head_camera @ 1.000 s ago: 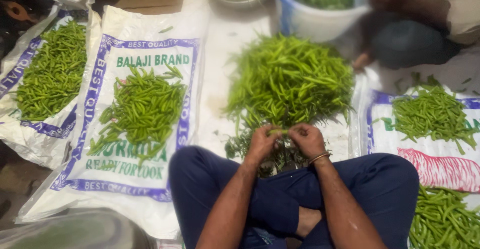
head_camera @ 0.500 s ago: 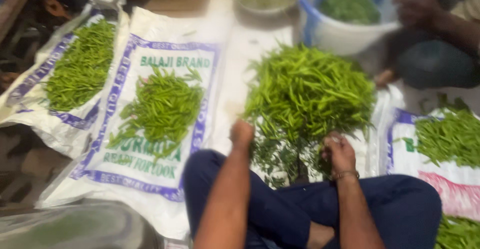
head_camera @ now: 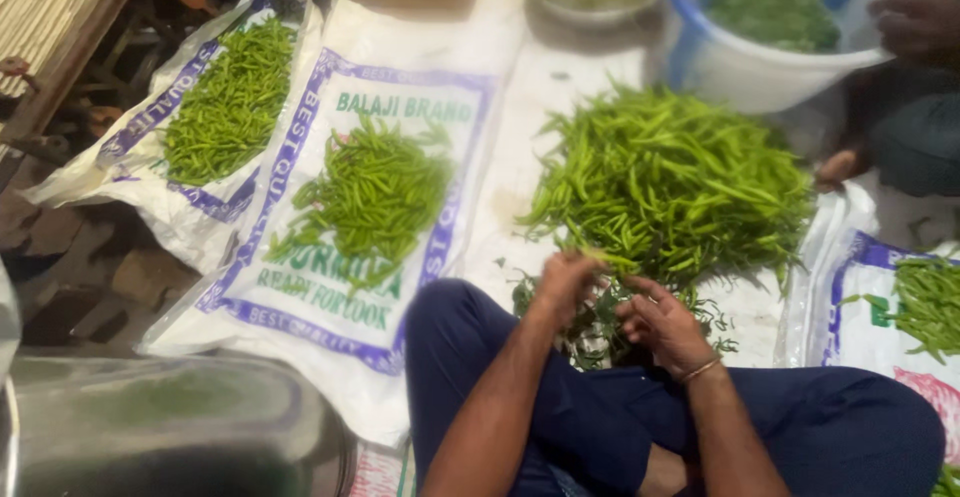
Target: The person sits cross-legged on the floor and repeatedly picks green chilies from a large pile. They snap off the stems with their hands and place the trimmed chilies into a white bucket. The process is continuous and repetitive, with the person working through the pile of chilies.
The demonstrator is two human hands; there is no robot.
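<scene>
I sit cross-legged in dark blue trousers before a large heap of green chillies [head_camera: 670, 182] on a white sheet. My left hand [head_camera: 565, 282] is bunched at the heap's near edge and touches the chillies; blur hides whether it grips one. My right hand [head_camera: 660, 322], with a bangle on the wrist, hovers beside it with loosely curled fingers and nothing visible in them. Under both hands lies a small dark pile of plucked stems [head_camera: 600, 332].
To the left, a printed white sack [head_camera: 330, 307] carries a smaller chilli pile [head_camera: 370, 197], and a second sack [head_camera: 225, 102] lies beyond it. A white bucket [head_camera: 740, 72] of chillies stands at the back right, by another person's hand [head_camera: 915, 17]. A steel vessel [head_camera: 170, 427] sits near left, a third sack [head_camera: 925, 297] at right.
Both hands were together at the stems a second ago. My left hand then swung out to the left and has come back to the heap's edge. The camera has shifted left.
</scene>
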